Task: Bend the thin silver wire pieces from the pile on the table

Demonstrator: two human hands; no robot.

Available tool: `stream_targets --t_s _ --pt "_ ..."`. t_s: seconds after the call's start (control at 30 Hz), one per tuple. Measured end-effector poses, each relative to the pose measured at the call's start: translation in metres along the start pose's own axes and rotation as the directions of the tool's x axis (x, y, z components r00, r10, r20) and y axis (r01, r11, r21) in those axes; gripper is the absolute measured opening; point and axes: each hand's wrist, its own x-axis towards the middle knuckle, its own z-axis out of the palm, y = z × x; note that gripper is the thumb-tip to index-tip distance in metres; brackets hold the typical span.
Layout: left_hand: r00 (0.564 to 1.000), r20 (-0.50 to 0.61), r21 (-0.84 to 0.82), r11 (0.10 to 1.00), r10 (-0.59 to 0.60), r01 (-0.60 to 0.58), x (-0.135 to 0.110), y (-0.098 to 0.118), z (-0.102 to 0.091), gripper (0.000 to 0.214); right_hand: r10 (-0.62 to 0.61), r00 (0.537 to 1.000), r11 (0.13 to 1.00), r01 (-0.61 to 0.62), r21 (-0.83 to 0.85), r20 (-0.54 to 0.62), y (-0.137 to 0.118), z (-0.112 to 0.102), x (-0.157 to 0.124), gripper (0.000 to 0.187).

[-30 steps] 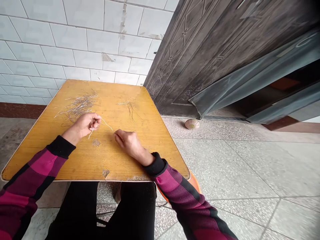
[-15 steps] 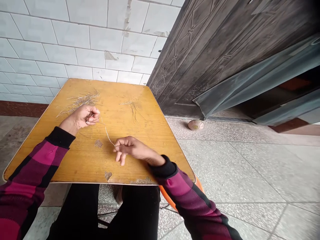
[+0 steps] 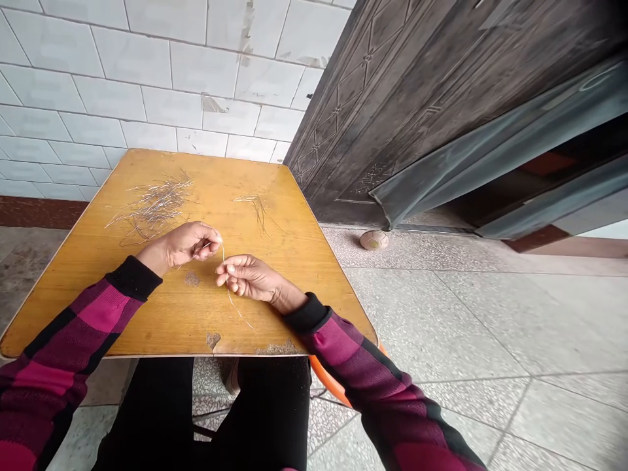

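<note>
A thin pale wire (image 3: 233,302) runs between my two hands over the yellow wooden table (image 3: 122,314). My left hand (image 3: 193,243) is closed, pinching the wire between thumb and fingertips, with a short end sticking out below the fingers. Just to its right, my right hand (image 3: 250,276) is also closed, its thumb and forefinger on the same wire. The wire's free end hangs down from the right hand toward the near edge of the table. Behind my left hand lies a loose pile of thin wires (image 3: 159,203). A smaller bunch of wires (image 3: 258,209) rests farther right.
White wall tiles (image 3: 196,65) stand behind the table. To the right are a dark carved door (image 3: 358,131) and a grey-green curtain (image 3: 471,157). A worn ball (image 3: 374,240) sits on the speckled floor. Part of an orange stool (image 3: 331,383) shows beneath my right arm.
My left hand has moved right, close to my right hand. The right hand has shifted slightly up and now grips the wire partway along, its end trailing below.
</note>
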Motion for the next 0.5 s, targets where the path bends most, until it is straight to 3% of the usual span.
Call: stream_targets --t_s 0.17,0.4,0.5 --pt "1.0 0.009 0.003 1.0 0.015 -0.015 -0.0019 0.0033 0.0009 0.024 0.058 0.998 0.993 -0.062 0.097 0.037 -0.0009 -0.0058 -0.0003 0.016" --pt "0.996 0.081 0.041 0.999 -0.032 0.029 -0.003 -0.0006 0.0058 0.025 0.082 0.994 0.997 -0.081 -0.016 0.072 0.0027 -0.0046 -0.0015 0.022" --pt "0.998 0.063 0.029 1.0 0.005 -0.006 -0.0028 -0.0006 0.0063 0.026 0.048 0.998 0.999 -0.048 -0.018 0.044 0.0029 -0.0043 -0.002 0.021"
